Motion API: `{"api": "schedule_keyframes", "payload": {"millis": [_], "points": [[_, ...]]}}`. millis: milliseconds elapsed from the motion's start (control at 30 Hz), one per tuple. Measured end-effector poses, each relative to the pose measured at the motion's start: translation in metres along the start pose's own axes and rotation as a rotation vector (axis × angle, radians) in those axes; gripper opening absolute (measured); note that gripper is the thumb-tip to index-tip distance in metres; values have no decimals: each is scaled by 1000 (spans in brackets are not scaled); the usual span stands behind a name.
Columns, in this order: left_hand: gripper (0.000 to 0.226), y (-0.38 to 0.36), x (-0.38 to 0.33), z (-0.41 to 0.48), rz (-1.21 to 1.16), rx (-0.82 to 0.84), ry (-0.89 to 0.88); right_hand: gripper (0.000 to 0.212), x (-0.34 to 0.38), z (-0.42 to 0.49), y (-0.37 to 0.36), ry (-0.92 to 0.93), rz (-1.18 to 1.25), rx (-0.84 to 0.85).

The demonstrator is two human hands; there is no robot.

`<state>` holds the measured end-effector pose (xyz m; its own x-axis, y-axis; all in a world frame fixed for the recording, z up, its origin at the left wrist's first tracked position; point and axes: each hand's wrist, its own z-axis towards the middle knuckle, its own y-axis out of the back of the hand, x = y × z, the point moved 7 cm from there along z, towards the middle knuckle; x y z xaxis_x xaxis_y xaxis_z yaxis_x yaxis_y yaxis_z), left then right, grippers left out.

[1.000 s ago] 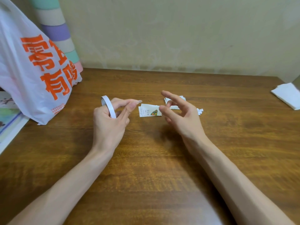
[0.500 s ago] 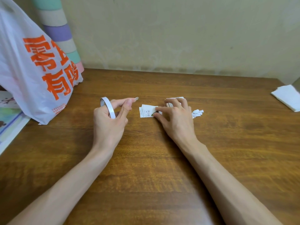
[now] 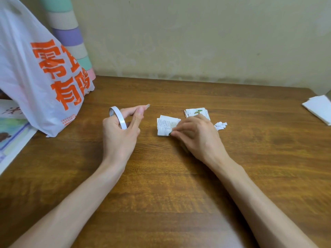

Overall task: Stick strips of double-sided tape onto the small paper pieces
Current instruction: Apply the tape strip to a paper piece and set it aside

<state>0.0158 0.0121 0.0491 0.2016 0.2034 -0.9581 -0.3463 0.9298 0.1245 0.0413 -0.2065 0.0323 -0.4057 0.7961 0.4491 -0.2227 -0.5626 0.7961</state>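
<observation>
Right hand [image 3: 195, 135] drops onto the paper piece [image 3: 165, 125] while the left hand [image 3: 120, 135] keeps hold of the tape roll [image 3: 118, 118].

A second ago the right hand hovered above the desk [image 3: 161, 194] with spread fingers. Now its curled fingertips pinch the near right corner of the printed piece, which lies on the wood between the two hands, turned a little from where it lay. The left hand is unchanged, wrapped round the white roll with forefinger and thumb stretched forward; whether a strip hangs from the fingertip I cannot tell. The piece looks to be getting steadied or picked up to receive tape, with none on it yet. Just beyond the right hand lies the stack of pieces [image 3: 196, 112], with white scraps [image 3: 220, 125] to its right. Farther off are the plastic bag [image 3: 35, 77] on the left and folded white sheets [image 3: 318, 108] at the right edge.
</observation>
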Motion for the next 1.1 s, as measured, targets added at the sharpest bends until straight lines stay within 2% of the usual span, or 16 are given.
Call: {"api": "schedule_keyframes", "payload": {"millis": [100, 400, 733, 1000, 1100], "points": [[24, 1, -1, 0, -14, -15, -6, 23, 1, -10, 1, 56, -41, 146], [21, -4, -2, -2, -7, 25, 13, 19, 7, -8, 7, 27, -40, 193], [20, -8, -1, -2, -2, 71, -7, 21, 6, -10, 12, -85, 52, 237], [17, -21, 7, -9, -88, 257, 146, 16, 6, -11, 8, -71, 73, 290], [19, -26, 10, -11, -121, 337, 203, 15, 2, -8, 16, -108, 221, 169]]}}
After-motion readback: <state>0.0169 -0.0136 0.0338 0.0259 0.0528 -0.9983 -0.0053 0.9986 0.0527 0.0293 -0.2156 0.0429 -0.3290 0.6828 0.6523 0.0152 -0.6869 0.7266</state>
